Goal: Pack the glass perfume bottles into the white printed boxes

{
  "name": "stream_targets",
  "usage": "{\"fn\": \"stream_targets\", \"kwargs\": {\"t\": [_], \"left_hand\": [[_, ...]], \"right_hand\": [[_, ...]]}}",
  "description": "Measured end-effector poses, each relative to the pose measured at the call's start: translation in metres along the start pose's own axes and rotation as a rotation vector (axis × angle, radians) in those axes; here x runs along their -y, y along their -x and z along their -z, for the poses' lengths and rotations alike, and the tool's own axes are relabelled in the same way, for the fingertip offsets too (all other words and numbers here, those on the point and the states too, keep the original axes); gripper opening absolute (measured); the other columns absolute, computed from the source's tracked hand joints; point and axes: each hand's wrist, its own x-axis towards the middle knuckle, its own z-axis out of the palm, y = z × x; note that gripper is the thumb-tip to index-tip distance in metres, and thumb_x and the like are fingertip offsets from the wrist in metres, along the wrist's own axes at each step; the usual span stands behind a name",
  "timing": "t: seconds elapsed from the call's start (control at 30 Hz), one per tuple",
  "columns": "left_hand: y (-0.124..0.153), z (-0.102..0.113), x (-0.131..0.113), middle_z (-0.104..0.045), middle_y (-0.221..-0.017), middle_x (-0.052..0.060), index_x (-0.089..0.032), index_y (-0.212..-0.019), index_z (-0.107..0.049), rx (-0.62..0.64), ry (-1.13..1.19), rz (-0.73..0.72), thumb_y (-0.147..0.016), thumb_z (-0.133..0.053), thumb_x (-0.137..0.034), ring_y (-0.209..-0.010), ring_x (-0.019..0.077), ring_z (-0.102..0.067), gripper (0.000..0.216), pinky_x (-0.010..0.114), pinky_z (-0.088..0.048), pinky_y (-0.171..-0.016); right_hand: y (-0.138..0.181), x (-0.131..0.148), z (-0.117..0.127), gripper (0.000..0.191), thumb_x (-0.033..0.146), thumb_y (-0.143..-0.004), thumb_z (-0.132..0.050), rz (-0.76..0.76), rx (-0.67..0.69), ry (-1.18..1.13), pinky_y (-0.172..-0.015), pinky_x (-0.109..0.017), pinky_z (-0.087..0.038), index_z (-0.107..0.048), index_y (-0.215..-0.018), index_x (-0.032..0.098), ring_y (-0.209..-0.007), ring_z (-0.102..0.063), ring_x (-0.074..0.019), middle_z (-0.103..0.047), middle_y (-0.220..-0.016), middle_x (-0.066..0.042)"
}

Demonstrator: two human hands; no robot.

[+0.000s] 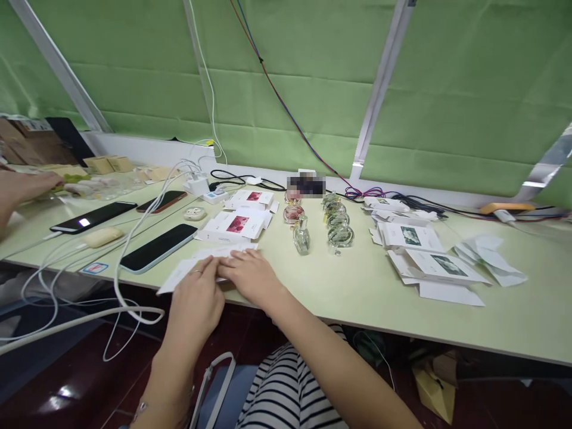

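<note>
Near the table's front edge lies a white folding carton (pixel 177 273), partly covered by my hands. My left hand (pixel 199 298), with a ring on one finger, is closed on the carton's near side, thumb and fingers pressed together. Beside it, touching, my right hand (pixel 252 277) has its fingers bent over the carton's right part. What the fingertips pinch is partly hidden. Just beyond are flattened white cartons with a red picture (pixel 235 223). To their right stand glass bottles with pinkish contents (pixel 294 213), a clear glass bottle (pixel 301 238) and a row of greenish glass bottles (pixel 340 233).
White cartons with a dark green picture (pixel 435 265) and crumpled white paper (pixel 494 259) lie at right. Phones (pixel 158 247), looping white cables (pixel 123 256) and a charger (pixel 195 185) are on the left. Another person's hand (pixel 22 187) reaches in at far left.
</note>
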Motion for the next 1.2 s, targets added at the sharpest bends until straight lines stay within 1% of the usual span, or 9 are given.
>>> {"fn": "stream_targets", "kwargs": {"t": [0.13,0.23,0.37,0.47,0.57,0.73,0.9,1.03,1.2], "left_hand": [[-0.003,-0.02,0.004,-0.054,-0.126,0.018,-0.007,-0.122,-0.051,0.124,0.028,0.081,-0.088,-0.024,-0.029,-0.119,0.0277,-0.047,0.048,0.044,-0.037,-0.097],[-0.002,-0.028,0.007,-0.047,-0.133,0.018,-0.009,-0.124,-0.05,0.114,-0.011,0.098,-0.089,-0.026,-0.04,-0.126,0.0306,-0.038,0.052,0.049,-0.031,-0.102],[-0.009,-0.028,0.008,-0.042,-0.135,0.02,-0.007,-0.124,-0.049,0.089,-0.011,0.109,-0.087,-0.033,-0.04,-0.129,0.0336,-0.033,0.052,0.052,-0.027,-0.104],[-0.019,-0.023,-0.004,-0.041,-0.136,0.021,-0.006,-0.121,-0.05,-0.04,0.086,0.111,-0.088,-0.033,-0.04,-0.133,0.0344,-0.024,0.051,0.052,-0.022,-0.106],[-0.027,-0.021,-0.034,-0.04,-0.137,0.018,-0.009,-0.124,-0.045,-0.155,0.313,0.001,-0.088,-0.035,-0.039,-0.135,0.0284,-0.021,0.048,0.047,-0.023,-0.108],[-0.033,-0.037,-0.084,-0.036,-0.14,0.016,-0.014,-0.138,-0.02,0.154,0.725,-0.09,-0.085,-0.045,-0.041,-0.127,0.0229,-0.038,0.065,0.04,-0.036,-0.102],[-0.033,-0.04,-0.097,-0.06,-0.114,0.01,-0.018,-0.12,-0.046,0.284,0.799,-0.135,-0.085,-0.042,-0.025,-0.107,0.022,-0.056,0.036,0.038,-0.044,-0.09],[-0.034,-0.037,-0.094,-0.064,-0.105,0.008,-0.017,-0.119,-0.046,0.276,0.759,-0.142,-0.083,-0.043,-0.02,-0.098,0.0221,-0.059,0.036,0.036,-0.047,-0.082],[-0.034,-0.041,-0.095,-0.061,-0.11,0.009,-0.016,-0.119,-0.044,0.261,0.747,-0.161,-0.084,-0.04,-0.018,-0.097,0.0208,-0.059,0.035,0.036,-0.047,-0.083]], "right_hand": [[-0.004,-0.006,-0.016,0.034,0.026,-0.088,-0.039,0.015,0.11,-0.158,-0.103,-0.042,-0.032,-0.051,-0.118,0.015,-0.123,-0.043,-0.0216,-0.051,-0.13,-0.01],[0.016,-0.015,0.004,0.028,0.023,-0.088,-0.039,-0.077,-0.1,-0.167,-0.098,-0.037,-0.036,-0.057,-0.107,0.014,-0.109,-0.052,-0.0199,-0.062,-0.112,-0.01],[0.036,-0.046,0.038,0.034,0.031,-0.085,-0.046,-0.546,-0.605,-0.114,-0.095,-0.039,-0.037,-0.05,-0.113,0.013,-0.109,-0.047,-0.0228,-0.055,-0.112,-0.014],[0.045,-0.078,0.046,0.057,0.035,-0.072,-0.061,-0.756,-0.583,-0.158,-0.092,-0.04,-0.039,-0.042,-0.12,0.011,-0.11,-0.046,-0.0252,-0.048,-0.119,-0.016],[0.056,-0.105,0.045,0.037,0.03,-0.075,-0.055,-0.681,-0.368,-0.332,-0.081,-0.035,-0.044,-0.05,-0.109,0.015,-0.093,-0.054,-0.0197,-0.057,-0.106,-0.01],[0.078,-0.109,0.049,0.028,0.032,-0.078,-0.053,-0.417,-0.214,-0.573,-0.075,-0.03,-0.044,-0.055,-0.101,0.016,-0.082,-0.056,-0.0158,-0.063,-0.095,-0.004],[0.076,-0.085,0.056,0.031,0.039,-0.086,-0.043,-0.348,-0.323,-0.555,-0.079,-0.028,-0.044,-0.053,-0.108,0.019,-0.091,-0.055,-0.0146,-0.057,-0.107,-0.006],[0.064,-0.073,0.048,0.027,0.04,-0.088,-0.038,-0.416,-0.382,-0.399,-0.073,-0.027,-0.043,-0.053,-0.085,0.018,-0.078,-0.053,-0.0144,-0.056,-0.084,-0.003],[0.055,-0.066,0.04,0.031,0.046,-0.089,-0.032,-0.525,-0.504,-0.406,-0.066,-0.028,-0.041,-0.047,-0.082,0.019,-0.07,-0.051,-0.0156,-0.052,-0.074,-0.001]]}}
